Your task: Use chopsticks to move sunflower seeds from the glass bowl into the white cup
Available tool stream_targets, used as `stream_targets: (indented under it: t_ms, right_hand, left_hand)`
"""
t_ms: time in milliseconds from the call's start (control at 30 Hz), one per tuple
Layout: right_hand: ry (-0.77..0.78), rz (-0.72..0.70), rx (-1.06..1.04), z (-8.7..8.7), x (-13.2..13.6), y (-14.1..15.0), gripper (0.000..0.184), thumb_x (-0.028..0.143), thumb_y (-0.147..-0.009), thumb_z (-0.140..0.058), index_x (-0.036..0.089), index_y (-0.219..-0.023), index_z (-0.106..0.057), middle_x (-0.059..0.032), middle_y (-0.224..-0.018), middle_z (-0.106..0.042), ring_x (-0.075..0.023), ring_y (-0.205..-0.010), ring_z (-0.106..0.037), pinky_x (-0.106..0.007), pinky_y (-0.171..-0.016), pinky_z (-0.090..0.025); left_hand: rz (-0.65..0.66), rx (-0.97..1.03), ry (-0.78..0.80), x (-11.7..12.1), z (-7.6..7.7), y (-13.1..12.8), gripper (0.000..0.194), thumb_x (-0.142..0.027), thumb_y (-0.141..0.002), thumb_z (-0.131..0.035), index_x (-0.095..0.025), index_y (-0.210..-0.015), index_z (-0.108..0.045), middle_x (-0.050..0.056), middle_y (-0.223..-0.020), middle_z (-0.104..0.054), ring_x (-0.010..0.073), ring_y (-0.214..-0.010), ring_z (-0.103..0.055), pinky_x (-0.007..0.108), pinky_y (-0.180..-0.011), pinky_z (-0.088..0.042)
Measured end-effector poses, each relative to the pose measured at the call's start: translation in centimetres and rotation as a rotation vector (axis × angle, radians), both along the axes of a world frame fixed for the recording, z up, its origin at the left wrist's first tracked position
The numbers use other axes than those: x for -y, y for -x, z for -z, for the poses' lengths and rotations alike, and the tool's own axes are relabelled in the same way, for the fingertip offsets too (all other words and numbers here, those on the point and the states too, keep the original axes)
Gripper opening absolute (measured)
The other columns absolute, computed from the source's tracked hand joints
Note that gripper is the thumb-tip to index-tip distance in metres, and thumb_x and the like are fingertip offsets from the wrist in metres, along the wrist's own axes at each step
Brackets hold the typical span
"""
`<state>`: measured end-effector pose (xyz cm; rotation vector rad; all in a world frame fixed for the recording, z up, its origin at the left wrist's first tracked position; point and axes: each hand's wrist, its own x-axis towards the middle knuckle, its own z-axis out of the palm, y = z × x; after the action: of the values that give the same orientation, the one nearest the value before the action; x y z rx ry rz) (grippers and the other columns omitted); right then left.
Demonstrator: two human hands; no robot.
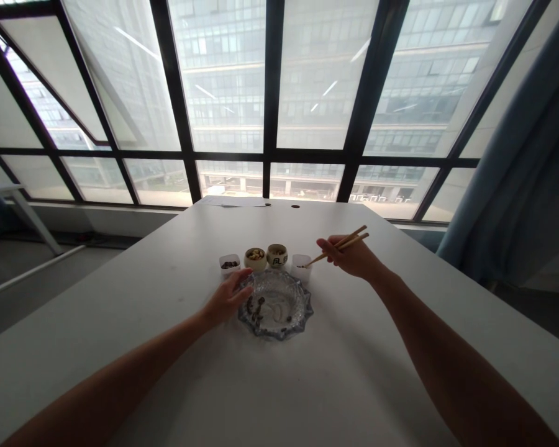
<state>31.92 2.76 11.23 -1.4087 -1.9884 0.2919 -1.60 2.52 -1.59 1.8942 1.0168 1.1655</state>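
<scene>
My right hand (349, 256) is closed around a pair of wooden chopsticks (339, 243). Their tips are at the mouth of a small white cup (300, 268) with a few dark bits in it. At the left rim of a clear glass dish (284, 285) rests my left hand (230, 295), its thumb and fingers apart. Dark small pieces (256, 311) lie in the dish, mostly on its left side. Behind the dish stand a white cup of dark pieces (230, 264), a cream cup of pale yellowish pieces (255, 257) and a cream cup with black characters (276, 255).
Everything stands on a long white table (195, 360). Papers (233, 202) lie at its far edge, near two round holes. Large windows rise beyond it, a blue-grey curtain (517, 155) hangs at the right, and another white table (2, 189) is at the left.
</scene>
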Motion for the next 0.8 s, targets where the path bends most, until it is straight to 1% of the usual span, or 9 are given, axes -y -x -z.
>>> stream_targets:
  t_ms: [100, 233, 400, 467, 600, 700, 800]
  right_hand:
    - [-0.023, 0.035, -0.045, 0.4, -0.4, -0.5, 0.064, 0.077, -0.087, -0.045, 0.019, -0.068, -0.063, -0.0063, -0.06, -0.068, -0.0178, -0.055, -0.063, -0.027, -0.05, -0.045]
    - [-0.014, 0.078, -0.116, 1.0, -0.7, -0.9, 0.065, 0.078, -0.087, -0.045, 0.019, -0.066, -0.064, -0.0059, -0.057, -0.066, -0.0172, -0.052, -0.061, -0.026, -0.049, -0.045]
    - [-0.026, 0.088, -0.228, 1.2, -0.5, -1.0, 0.068, 0.081, -0.084, -0.045, 0.019, -0.066, -0.063, -0.0063, -0.054, -0.063, -0.017, -0.048, -0.058, -0.027, -0.045, -0.044]
    - [-0.029, 0.074, -0.225, 1.1, -0.3, -1.1, 0.066, 0.079, -0.085, -0.047, 0.018, -0.066, -0.064, -0.006, -0.053, -0.063, -0.0167, -0.048, -0.058, -0.026, -0.044, -0.043]
    - [-0.067, 0.067, -0.204, 0.4, 0.3, -1.1, 0.063, 0.076, -0.085, -0.052, 0.017, -0.065, -0.066, -0.0054, -0.052, -0.062, -0.0163, -0.046, -0.057, -0.026, -0.042, -0.043]
    - [-0.143, 0.135, -0.29, 0.0, 1.0, -0.6, 0.062, 0.075, -0.084, -0.055, 0.017, -0.066, -0.066, -0.0055, -0.05, -0.061, -0.0161, -0.044, -0.056, -0.028, -0.043, -0.045]
    - [-0.172, 0.181, -0.404, 0.3, 2.8, 0.9, 0.058, 0.072, -0.084, -0.059, 0.017, -0.067, -0.068, -0.0056, -0.051, -0.062, -0.0158, -0.043, -0.055, -0.028, -0.043, -0.046]
  left_hand:
    - [0.036, -0.005, 0.049, 0.2, 0.1, 0.3, 0.062, -0.054, -0.087, -0.062, -0.015, -0.135, -0.054, 0.016, -0.135, -0.062, 0.0312, -0.123, -0.06, 0.047, -0.107, -0.046]
    - [0.082, -0.035, 0.104, 0.6, -0.4, 0.8, 0.062, -0.055, -0.088, -0.06, -0.014, -0.134, -0.055, 0.015, -0.128, -0.067, 0.0296, -0.114, -0.065, 0.043, -0.1, -0.051]
    - [0.071, -0.042, 0.1, 0.9, -0.8, 0.7, 0.06, -0.052, -0.087, -0.06, -0.015, -0.133, -0.056, 0.013, -0.124, -0.069, 0.0286, -0.112, -0.065, 0.04, -0.099, -0.051]
    - [0.064, -0.052, 0.093, 0.9, -0.9, 0.6, 0.058, -0.05, -0.087, -0.06, -0.015, -0.133, -0.057, 0.013, -0.122, -0.07, 0.0286, -0.111, -0.066, 0.041, -0.099, -0.051]
    - [0.032, -0.083, 0.06, 0.8, -0.9, 0.1, 0.054, -0.045, -0.086, -0.058, -0.016, -0.131, -0.058, 0.012, -0.123, -0.07, 0.0275, -0.109, -0.067, 0.04, -0.099, -0.051]
    - [0.009, -0.117, 0.049, 0.7, -0.9, -0.2, 0.051, -0.04, -0.086, -0.056, -0.016, -0.131, -0.058, 0.01, -0.117, -0.072, 0.0258, -0.103, -0.068, 0.039, -0.095, -0.052]
    - [0.014, -0.15, 0.061, 0.4, -0.8, -0.5, 0.049, -0.034, -0.087, -0.052, -0.016, -0.132, -0.056, 0.009, -0.113, -0.073, 0.0244, -0.097, -0.069, 0.039, -0.091, -0.053]
